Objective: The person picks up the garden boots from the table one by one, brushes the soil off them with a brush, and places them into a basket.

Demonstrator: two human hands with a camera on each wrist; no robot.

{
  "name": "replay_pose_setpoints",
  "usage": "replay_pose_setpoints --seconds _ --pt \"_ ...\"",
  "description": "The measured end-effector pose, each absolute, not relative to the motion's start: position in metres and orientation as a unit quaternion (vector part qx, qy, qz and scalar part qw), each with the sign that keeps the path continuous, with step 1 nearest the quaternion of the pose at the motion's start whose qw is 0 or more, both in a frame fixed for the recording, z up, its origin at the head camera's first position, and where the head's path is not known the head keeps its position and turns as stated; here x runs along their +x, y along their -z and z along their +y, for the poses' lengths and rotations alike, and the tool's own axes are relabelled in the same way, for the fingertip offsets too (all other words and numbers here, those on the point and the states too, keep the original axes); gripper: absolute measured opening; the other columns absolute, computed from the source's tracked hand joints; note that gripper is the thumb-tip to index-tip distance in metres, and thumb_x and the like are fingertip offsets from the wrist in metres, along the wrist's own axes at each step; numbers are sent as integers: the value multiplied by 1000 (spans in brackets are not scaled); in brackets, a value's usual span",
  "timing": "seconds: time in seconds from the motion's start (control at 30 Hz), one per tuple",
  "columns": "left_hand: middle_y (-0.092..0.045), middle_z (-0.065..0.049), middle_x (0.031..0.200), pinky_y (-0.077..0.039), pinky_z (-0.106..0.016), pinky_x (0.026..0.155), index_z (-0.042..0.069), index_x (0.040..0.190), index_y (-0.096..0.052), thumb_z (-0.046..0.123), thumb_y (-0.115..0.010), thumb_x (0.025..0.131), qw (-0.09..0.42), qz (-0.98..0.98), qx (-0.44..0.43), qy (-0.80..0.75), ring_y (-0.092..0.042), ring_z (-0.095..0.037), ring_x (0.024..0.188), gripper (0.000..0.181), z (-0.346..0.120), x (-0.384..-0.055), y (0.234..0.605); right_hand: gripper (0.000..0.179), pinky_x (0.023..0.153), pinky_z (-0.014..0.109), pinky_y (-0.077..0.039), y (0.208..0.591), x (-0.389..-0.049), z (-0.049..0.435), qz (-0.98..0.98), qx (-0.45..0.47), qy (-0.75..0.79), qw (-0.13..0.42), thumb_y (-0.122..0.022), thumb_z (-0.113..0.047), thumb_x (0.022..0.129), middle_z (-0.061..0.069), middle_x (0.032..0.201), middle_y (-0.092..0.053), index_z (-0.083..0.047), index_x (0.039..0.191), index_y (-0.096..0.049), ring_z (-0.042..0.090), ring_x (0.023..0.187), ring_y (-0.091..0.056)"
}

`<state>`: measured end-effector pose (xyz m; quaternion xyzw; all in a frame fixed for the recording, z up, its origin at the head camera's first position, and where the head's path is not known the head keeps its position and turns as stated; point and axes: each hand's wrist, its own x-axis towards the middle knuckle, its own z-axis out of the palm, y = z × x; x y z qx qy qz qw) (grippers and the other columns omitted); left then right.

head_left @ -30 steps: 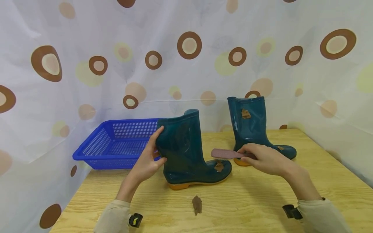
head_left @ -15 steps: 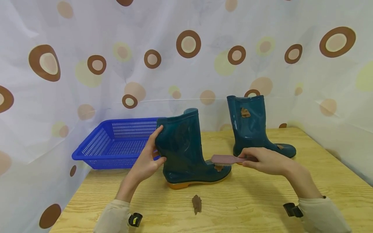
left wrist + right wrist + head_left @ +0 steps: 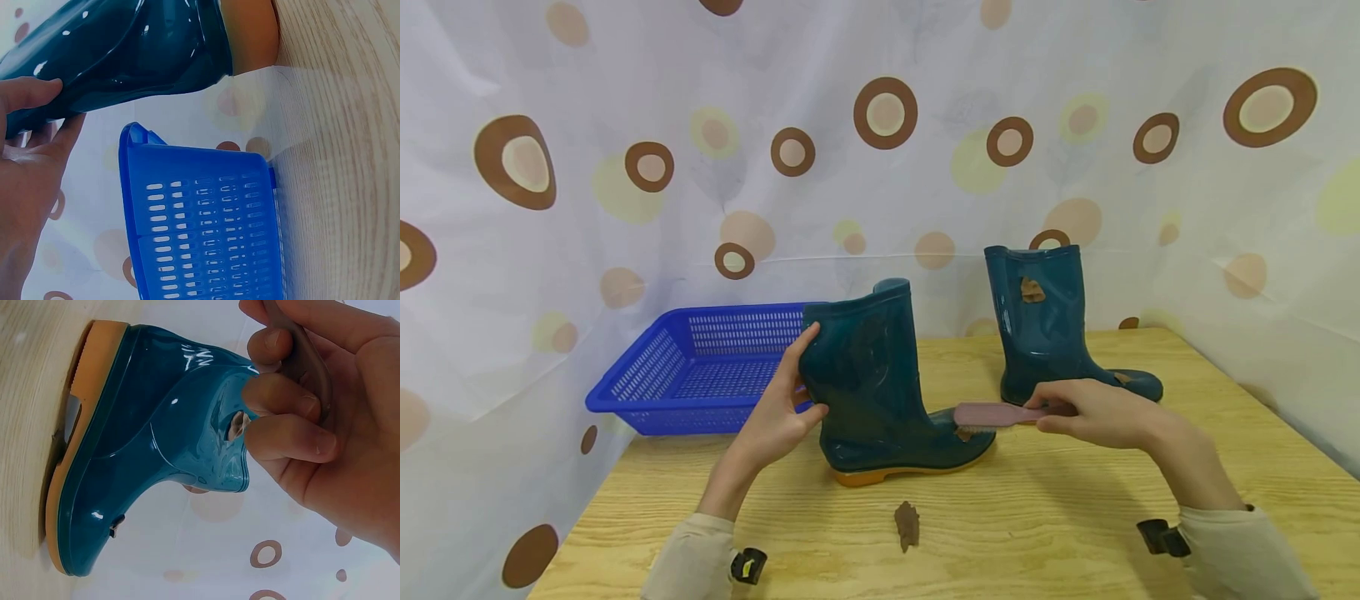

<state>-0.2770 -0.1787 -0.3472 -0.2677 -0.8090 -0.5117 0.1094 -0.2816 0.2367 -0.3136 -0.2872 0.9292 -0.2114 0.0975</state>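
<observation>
A dark teal rubber boot [image 3: 872, 392] with a tan sole stands upright on the wooden table, toe to the right. My left hand [image 3: 778, 417] holds its shaft from behind; the left wrist view has the thumb on one side of the boot [image 3: 144, 50] and fingers on the other. My right hand [image 3: 1097, 414] grips the handle of a pink brush [image 3: 988, 414], bristles down at the boot's toe. A brown muddy patch [image 3: 963, 435] there is partly covered by the brush. In the right wrist view, curled fingers wrap the brush handle [image 3: 306, 359].
Behind on the right stands a second teal boot [image 3: 1045, 333], with brown patches on its shaft and toe. A blue plastic basket [image 3: 677, 407] sits at the back left. One brown smear [image 3: 907, 526] lies on the table [image 3: 1000, 542] in front. A patterned curtain hangs behind.
The brush has come down from just above the toe onto it, then slid slightly right with my right hand. My left hand and the boot have stayed in place.
</observation>
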Motion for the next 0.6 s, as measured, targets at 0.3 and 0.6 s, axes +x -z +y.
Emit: replay_pose_setpoints --seconds 0.3,0.6 --pt "-17 -10 163 -46 -58 105 45 156 -13 -16 -63 83 111 -809 -268 511 -47 -42 134 107 -179 -277 347 19 58 24 -39 308 -278 240 935 -282 198 85 -60 -27 99 -7 79 -57 -17 114 -67 5 66 -47" --pt "-18 -10 163 -46 -58 104 45 156 -13 -16 -62 84 111 -809 -267 512 -47 -43 134 107 -178 -276 347 25 62 24 -44 301 -274 232 932 -304 197 25 -58 -35 100 -10 86 -62 -16 115 -66 5 70 -52"
